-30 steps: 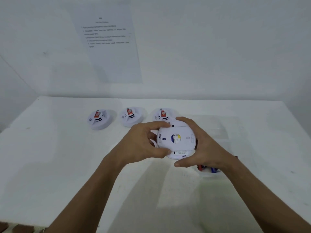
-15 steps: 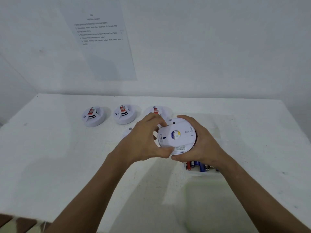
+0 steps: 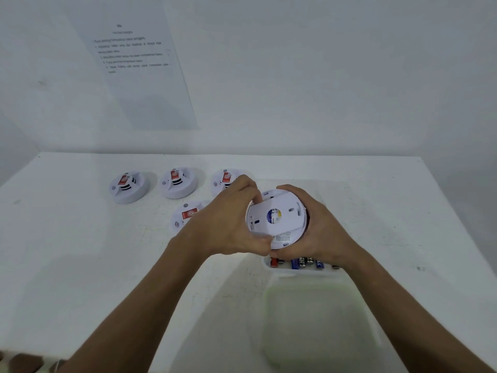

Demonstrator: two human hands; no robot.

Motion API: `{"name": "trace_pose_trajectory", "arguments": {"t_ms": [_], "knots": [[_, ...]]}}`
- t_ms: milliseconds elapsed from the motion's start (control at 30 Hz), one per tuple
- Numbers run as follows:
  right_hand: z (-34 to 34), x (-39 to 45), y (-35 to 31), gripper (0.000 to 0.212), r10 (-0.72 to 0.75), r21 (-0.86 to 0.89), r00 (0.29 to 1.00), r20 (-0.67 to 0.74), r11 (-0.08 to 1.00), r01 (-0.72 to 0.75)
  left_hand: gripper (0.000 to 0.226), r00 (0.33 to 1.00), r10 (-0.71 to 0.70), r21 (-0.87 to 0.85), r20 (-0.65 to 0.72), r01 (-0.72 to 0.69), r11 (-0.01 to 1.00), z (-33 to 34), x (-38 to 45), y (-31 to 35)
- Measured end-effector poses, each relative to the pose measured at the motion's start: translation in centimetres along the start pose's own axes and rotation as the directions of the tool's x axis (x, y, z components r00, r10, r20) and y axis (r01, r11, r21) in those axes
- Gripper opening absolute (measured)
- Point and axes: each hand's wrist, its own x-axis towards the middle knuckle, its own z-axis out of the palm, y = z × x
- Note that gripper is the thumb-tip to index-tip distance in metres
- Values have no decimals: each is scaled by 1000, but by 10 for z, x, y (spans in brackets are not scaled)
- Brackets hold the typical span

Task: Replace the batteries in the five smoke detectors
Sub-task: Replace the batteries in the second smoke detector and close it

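Both hands [image 3: 271, 224] curl inward, fingers gripping.

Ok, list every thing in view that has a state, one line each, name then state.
Held smoke detector: lifted off the table, back side toward the camera, gripped by both hands.
Left hand: fingers curled on the detector's back plate.
Right hand: cupping the detector's rim.
Four other smoke detectors: lying on the table, face up, red tags on.
Battery tray: open, batteries inside.
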Motion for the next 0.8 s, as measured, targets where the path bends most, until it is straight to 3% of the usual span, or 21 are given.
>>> {"name": "trace_pose_trajectory", "arguments": {"t_ms": [200,433,667,800], "knots": [[-10,-4,6,91,21,58,999,48,998,-24,62,992,11,-114,-123,-25,993,15,-3,0],[-8,-8,13,91,33,66,995,95,997,-40,56,988,-46,-176,-149,19,984,30,-13,-1],[-6,-3,17,98,50,57,996,79,997,-55,47,913,-169,-335,-371,38,941,32,-23,-10],[-19,-4,18,99,70,104,994,90,991,-79,50,876,-265,-157,-404,220,963,34,-44,-38]]}}
